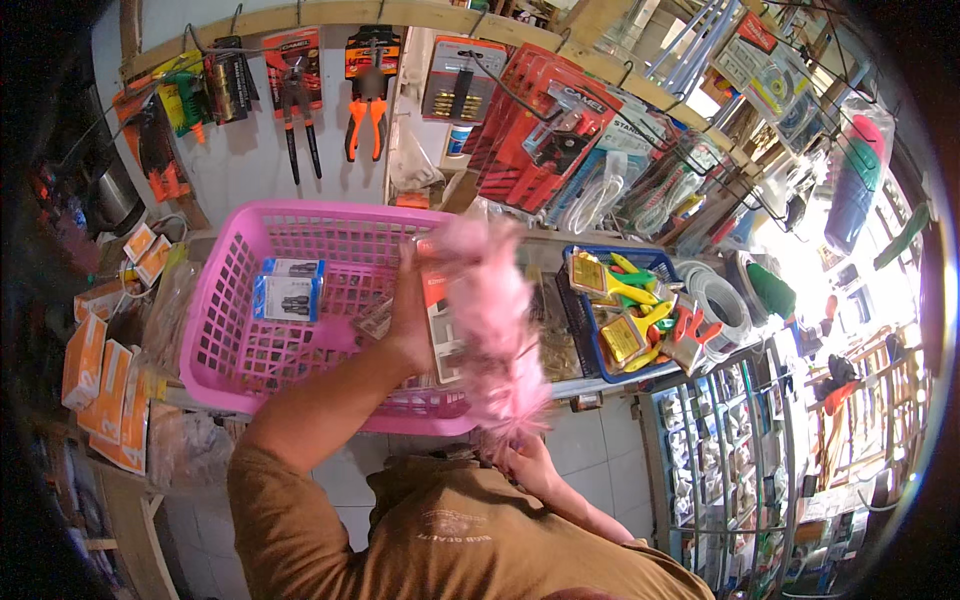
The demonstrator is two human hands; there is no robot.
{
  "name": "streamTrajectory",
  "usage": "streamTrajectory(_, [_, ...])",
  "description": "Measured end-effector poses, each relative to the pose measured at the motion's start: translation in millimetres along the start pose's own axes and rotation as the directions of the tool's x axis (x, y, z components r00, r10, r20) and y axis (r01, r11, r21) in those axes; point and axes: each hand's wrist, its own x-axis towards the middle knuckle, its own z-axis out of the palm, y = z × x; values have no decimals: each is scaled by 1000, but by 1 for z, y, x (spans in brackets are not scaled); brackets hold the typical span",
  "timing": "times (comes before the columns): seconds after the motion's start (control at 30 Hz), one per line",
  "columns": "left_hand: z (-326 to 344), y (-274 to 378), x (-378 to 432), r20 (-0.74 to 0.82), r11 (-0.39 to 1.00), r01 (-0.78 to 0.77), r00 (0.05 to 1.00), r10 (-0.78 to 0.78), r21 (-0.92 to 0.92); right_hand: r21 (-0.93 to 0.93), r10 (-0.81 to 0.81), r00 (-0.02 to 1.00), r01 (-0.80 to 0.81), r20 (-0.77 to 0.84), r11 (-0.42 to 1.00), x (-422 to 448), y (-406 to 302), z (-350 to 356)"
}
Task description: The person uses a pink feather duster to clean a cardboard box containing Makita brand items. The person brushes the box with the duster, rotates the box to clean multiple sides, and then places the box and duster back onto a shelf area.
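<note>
My left hand (409,315) is closed on a red and white carded package (442,322), held upright over the right part of a pink plastic basket (225,300). At the lower end of a fluffy pink duster (491,315), my right hand (529,461) grips its handle, mostly hidden. The duster is blurred and lies across the package's right side. Two blue and white boxed packs (287,297) rest in the basket's left half. Near my left hand, another clear package (375,319) is partly seen in the basket.
Carded pliers (366,120) and other tool packs hang from hooks above. A blue basket (581,330) of paint brushes stands right of the duster, beside coiled clear hose (716,307). Orange boxes (112,405) are at the left. Shelved small goods (720,450) stand lower right.
</note>
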Motion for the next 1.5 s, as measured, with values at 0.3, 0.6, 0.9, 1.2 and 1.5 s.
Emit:
streamTrajectory(0.3, [5, -7, 5, 278, 981, -83, 952, 130, -175, 197, 56, 998, -48, -37, 979, 6, 10, -4])
streamTrajectory(0.6, [-19, -8, 11, -66, 985, -115, 990, 124, 130, 58, -136, 991, 136, 7, 989, 6, 7, -5])
streamTrajectory(0.9, [-6, -8, 8, 40, 999, -33, 999, 34, -15, 158, 33, 997, -45, 74, 986, 5, 19, -22])
streamTrajectory(1.2, [0, -14, 8, -182, 991, -58, 980, 80, 120, 63, 15, 996, -21, 91, 998, 2, 10, -13])
streamTrajectory(1.5, [-20, -12, 15, 32, 998, 3, 999, -1, -57, -24, -9, 999, 10, 41, 1000, -5, -10, -7])
